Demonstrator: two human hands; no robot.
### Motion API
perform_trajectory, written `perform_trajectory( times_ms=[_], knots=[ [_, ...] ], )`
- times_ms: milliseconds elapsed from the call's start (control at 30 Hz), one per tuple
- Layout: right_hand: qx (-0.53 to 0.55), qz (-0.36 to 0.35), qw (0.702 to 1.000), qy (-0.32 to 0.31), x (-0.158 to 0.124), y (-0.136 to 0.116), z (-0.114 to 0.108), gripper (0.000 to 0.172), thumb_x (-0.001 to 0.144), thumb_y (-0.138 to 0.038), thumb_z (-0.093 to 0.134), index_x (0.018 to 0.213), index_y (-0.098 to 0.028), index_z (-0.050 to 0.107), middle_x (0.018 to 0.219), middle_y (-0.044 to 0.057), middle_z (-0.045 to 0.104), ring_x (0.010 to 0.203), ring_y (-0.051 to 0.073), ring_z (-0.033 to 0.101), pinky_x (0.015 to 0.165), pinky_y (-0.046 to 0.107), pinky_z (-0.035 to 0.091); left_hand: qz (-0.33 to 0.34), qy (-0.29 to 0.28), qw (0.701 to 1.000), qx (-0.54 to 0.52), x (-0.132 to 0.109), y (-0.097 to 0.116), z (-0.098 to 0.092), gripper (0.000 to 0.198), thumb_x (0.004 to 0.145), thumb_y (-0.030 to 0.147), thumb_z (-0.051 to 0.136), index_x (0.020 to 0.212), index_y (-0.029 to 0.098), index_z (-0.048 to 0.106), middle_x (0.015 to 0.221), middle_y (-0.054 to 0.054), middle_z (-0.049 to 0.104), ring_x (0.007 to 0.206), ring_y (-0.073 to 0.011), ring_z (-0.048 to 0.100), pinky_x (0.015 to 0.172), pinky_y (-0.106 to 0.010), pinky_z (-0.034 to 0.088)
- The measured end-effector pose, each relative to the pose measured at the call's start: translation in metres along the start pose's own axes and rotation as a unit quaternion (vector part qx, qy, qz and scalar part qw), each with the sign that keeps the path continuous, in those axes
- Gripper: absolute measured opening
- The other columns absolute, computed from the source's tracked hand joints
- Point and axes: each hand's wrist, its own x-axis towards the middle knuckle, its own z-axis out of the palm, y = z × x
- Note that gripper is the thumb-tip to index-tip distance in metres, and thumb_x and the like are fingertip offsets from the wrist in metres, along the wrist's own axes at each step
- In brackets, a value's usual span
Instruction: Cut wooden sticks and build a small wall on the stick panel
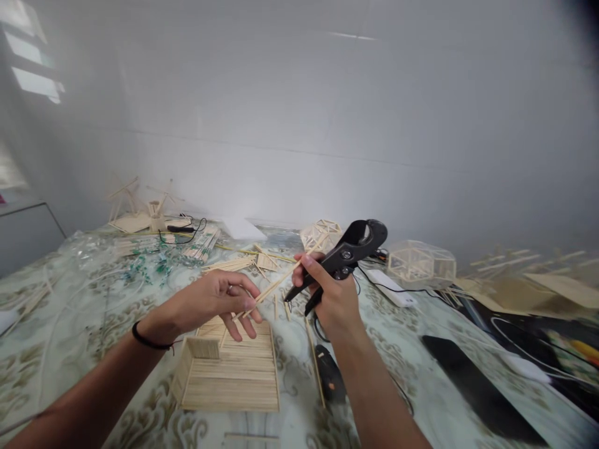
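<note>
My left hand, with a dark band at the wrist, pinches the near ends of thin wooden sticks between thumb and fingers; its other fingers are spread. The sticks slant up to my right hand, where thumb and forefinger steady their far part. That same hand also grips black cutters, whose two tips point down and left. Below my left hand lies a small model of wooden sticks, with a slatted floor and low walls at its left. Short stick pieces lie just behind it.
A black glue gun rests beside the model, near a dark phone-like slab. Bundled sticks and plastic wrapping lie back left. Wooden frame models stand towards the wall. A white power strip and cables lie on the right.
</note>
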Motion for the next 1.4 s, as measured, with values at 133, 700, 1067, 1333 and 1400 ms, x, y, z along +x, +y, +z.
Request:
perform_trajectory(
  times_ms=[133,700,1067,1333,1400],
  knots=[
    [-0.032,-0.010,0.999,-0.001,0.002,0.002,-0.001,0.024,0.075,-0.037,0.082,0.080,-0.019,0.068,0.068,-0.001,0.068,0.052,0.011,0.058,0.059,0.028,0.049,-0.002,-0.004,1.000,-0.002,0.002,0.000,0.000,0.024,0.087,0.036,0.075,0.098,0.016,0.068,0.083,-0.006,0.076,0.068,-0.0211,0.077,0.055,-0.026,0.062],
    [-0.454,-0.314,0.823,-0.135,0.004,0.017,-0.015,0.027,0.083,-0.007,0.056,0.099,-0.023,0.072,0.092,0.005,0.069,0.085,0.019,0.066,0.076,0.030,0.051,0.015,0.064,0.998,0.011,0.006,-0.001,-0.008,0.027,0.086,0.037,0.076,0.098,0.013,0.070,0.078,-0.006,0.074,0.053,-0.0164,0.072,0.047,-0.022,0.056],
    [-0.122,0.005,0.986,-0.115,-0.008,0.016,0.009,0.023,0.089,-0.041,0.070,0.086,-0.020,0.064,0.064,-0.003,0.061,0.055,0.012,0.056,0.061,0.028,0.047,0.081,0.138,0.986,0.042,0.011,-0.005,-0.001,0.031,0.088,0.045,0.073,0.087,0.014,0.067,0.096,-0.009,0.075,0.094,-0.0217,0.073,0.078,-0.031,0.062],
    [-0.167,0.025,0.980,-0.100,-0.010,0.011,0.012,0.032,0.086,-0.049,0.072,0.081,-0.018,0.066,0.064,-0.001,0.063,0.057,0.013,0.056,0.061,0.029,0.047,0.028,0.081,0.996,-0.003,0.016,-0.015,0.010,0.032,0.087,0.045,0.075,0.097,0.015,0.070,0.095,-0.011,0.079,0.083,-0.0230,0.078,0.075,-0.034,0.064],
    [-0.175,0.032,0.979,-0.099,-0.010,0.011,0.013,0.032,0.085,-0.048,0.073,0.082,-0.018,0.067,0.062,-0.001,0.062,0.056,0.013,0.055,0.060,0.028,0.046,0.034,0.082,0.996,0.000,0.016,-0.015,0.009,0.033,0.088,0.044,0.073,0.099,0.014,0.073,0.097,-0.011,0.079,0.084,-0.0231,0.078,0.079,-0.035,0.064]
  ],
)
